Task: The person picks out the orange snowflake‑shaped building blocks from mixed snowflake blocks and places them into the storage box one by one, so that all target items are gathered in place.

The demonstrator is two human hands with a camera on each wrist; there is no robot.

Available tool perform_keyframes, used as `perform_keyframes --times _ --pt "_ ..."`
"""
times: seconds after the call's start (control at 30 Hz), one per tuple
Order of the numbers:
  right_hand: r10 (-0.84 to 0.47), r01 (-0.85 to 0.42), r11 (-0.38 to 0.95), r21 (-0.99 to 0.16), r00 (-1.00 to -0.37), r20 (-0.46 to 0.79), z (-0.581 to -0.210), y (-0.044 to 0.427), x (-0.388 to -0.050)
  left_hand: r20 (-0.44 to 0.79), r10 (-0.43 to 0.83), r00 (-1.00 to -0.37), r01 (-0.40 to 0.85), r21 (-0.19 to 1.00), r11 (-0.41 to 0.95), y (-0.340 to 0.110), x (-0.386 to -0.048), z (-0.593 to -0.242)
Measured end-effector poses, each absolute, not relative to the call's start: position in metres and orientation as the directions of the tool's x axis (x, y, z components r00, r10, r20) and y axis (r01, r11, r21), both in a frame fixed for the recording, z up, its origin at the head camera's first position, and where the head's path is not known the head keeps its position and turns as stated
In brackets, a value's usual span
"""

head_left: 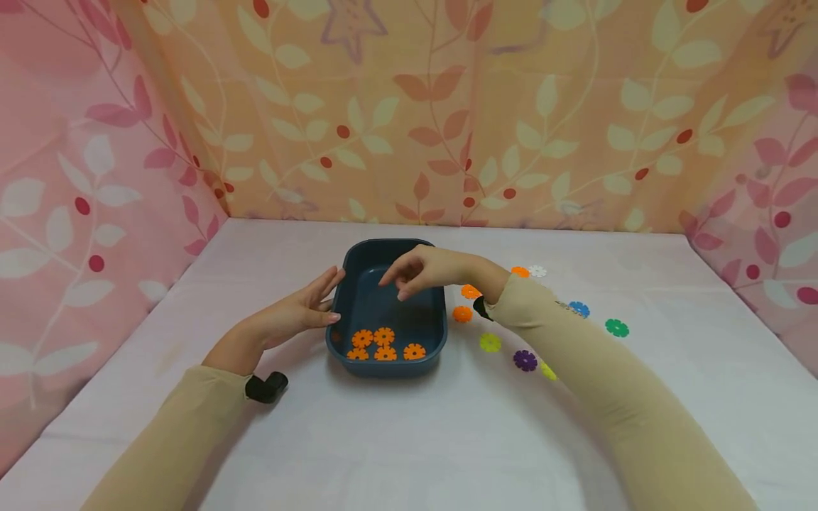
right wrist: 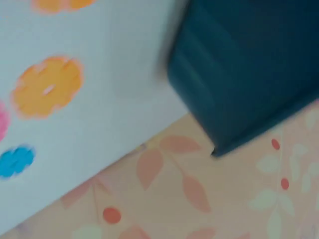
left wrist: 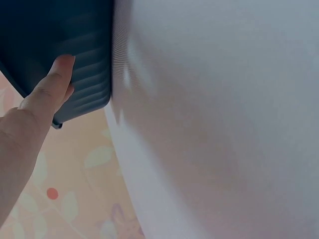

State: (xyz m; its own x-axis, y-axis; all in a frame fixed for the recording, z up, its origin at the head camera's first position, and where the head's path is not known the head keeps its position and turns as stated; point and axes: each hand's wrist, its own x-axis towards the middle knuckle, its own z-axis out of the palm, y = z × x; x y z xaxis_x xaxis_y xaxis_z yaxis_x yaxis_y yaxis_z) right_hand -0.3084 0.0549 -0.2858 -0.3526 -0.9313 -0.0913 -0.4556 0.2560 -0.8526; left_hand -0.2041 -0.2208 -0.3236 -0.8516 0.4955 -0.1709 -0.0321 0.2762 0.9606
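Note:
A dark blue plastic bin (head_left: pixel 390 368) stands on the table, with several orange notched discs (head_left: pixel 385 336) lying at its near end. My left hand (head_left: pixel 290 312) rests against the bin's left side, fingers extended; in the left wrist view its fingertips (left wrist: pixel 64 64) touch the ribbed outer wall. Over the inside of the bin hangs my right hand (head_left: pixel 434 270), fingers loosely bent, and no disc shows between index finger and thumb. The right wrist view has only the bin's outer wall (right wrist: pixel 239 64), not the hand.
Right of the bin lie loose discs: orange (head_left: pixel 462 314), yellow-green (head_left: pixel 490 342), purple (head_left: pixel 525 360), blue (head_left: pixel 579 309), green (head_left: pixel 617 327) and white (head_left: pixel 537 271). My right forearm passes above some of them. A patterned cloth (head_left: pixel 422 142) hangs behind the white table (head_left: pixel 383 440).

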Motion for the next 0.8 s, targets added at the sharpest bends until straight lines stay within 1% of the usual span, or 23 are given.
perform_keyframes --times 0.2,0.33,0.47,0.67,0.8 --pt "-0.911 -0.415 0.298 -0.860 -0.394 -0.125 -0.277 0.082 -0.302 -0.175 0.484 -0.857 -0.033 0.957 0.288 -0.223 -0.203 -0.324" --pt "-0.899 -0.409 0.305 -0.860 -0.422 -0.118 -0.276 0.101 -0.296 -0.175 0.485 -0.857 -0.034 0.958 0.285 -0.223 -0.202 -0.325" --pt "-0.875 -0.409 0.309 -0.859 -0.476 -0.088 -0.278 0.122 -0.291 -0.174 0.489 -0.855 -0.035 0.959 0.280 -0.222 -0.201 -0.325" --pt "-0.814 -0.407 0.335 -0.850 -0.579 -0.044 -0.285 0.155 -0.290 -0.169 0.495 -0.852 -0.025 0.958 0.285 -0.222 -0.202 -0.324" --pt "-0.800 -0.426 0.342 -0.838 -0.600 -0.021 -0.291 0.173 -0.291 -0.166 0.496 -0.852 -0.020 0.958 0.287 -0.221 -0.203 -0.323"
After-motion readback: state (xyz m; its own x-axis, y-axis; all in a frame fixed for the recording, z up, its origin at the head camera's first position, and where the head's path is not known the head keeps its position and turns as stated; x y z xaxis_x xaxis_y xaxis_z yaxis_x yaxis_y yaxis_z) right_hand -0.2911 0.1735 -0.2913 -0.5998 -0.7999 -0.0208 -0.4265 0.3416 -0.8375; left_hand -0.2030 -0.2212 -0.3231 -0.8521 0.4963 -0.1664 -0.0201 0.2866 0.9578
